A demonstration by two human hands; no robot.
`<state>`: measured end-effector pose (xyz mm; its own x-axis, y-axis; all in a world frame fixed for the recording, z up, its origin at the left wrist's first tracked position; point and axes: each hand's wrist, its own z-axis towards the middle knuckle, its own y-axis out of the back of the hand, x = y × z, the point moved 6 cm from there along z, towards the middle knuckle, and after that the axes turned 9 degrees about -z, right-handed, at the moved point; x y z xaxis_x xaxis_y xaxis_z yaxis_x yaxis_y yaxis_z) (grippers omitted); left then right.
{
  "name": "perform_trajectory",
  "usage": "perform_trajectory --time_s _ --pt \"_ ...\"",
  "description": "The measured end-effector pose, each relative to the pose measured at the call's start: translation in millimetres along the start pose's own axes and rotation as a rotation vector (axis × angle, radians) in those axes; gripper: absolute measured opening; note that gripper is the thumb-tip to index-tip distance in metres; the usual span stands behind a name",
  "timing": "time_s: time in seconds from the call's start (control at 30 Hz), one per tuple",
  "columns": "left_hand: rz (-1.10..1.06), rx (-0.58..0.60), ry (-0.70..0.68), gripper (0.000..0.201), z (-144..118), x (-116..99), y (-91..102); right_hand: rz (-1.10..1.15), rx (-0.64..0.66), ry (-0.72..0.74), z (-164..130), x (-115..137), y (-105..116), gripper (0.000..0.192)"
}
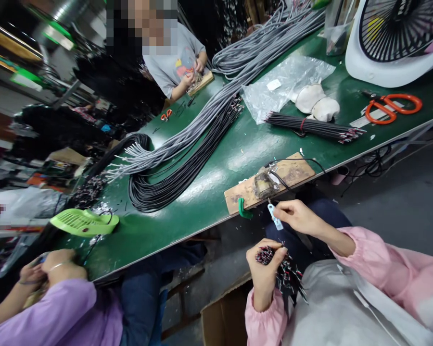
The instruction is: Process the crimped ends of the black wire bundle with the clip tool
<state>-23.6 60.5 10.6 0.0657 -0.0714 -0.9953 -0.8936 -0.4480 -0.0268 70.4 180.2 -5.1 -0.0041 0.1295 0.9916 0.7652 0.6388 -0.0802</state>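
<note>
No legible writing anywhere. Left hand (265, 269) fingers closed round a bundle of short wires (285, 274), held below the worktop (216, 144) near edge. Right hand (298, 216) fingers pinch a small pale-blue tool (275, 216) just beside the wooden jig board (270, 180) at that edge.

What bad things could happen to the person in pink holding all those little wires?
1. The left hand grips a thick wire bundle over the lap, off the table; loose wires might slip and fall.
2. The right hand pinches a small blue tool by the wooden jig; a slip could nick a finger.
3. The jig sits at the table's edge, so a tug might shift it.
</note>
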Motion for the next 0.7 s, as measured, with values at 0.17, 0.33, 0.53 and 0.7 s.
perform_trajectory --time_s 0.17,0.33,0.53,0.7 --pt "-0.032 0.006 0.035 0.004 8.8 5.3 0.3 0.285 0.076 -0.082 4.1 -6.5 -16.0 0.042" --pt "-0.061 0.020 0.078 0.007 15.1 8.5 -5.7 0.460 0.100 -0.138 2.6 -9.9 -20.7 0.041" --pt "-0.114 0.033 0.107 0.010 17.2 10.2 -10.0 0.574 0.143 -0.162 -0.8 -17.9 -24.3 0.042" --pt "-0.112 0.015 0.107 0.011 14.8 7.4 -8.2 0.577 0.117 -0.167 -5.8 -35.2 -14.2 0.048"
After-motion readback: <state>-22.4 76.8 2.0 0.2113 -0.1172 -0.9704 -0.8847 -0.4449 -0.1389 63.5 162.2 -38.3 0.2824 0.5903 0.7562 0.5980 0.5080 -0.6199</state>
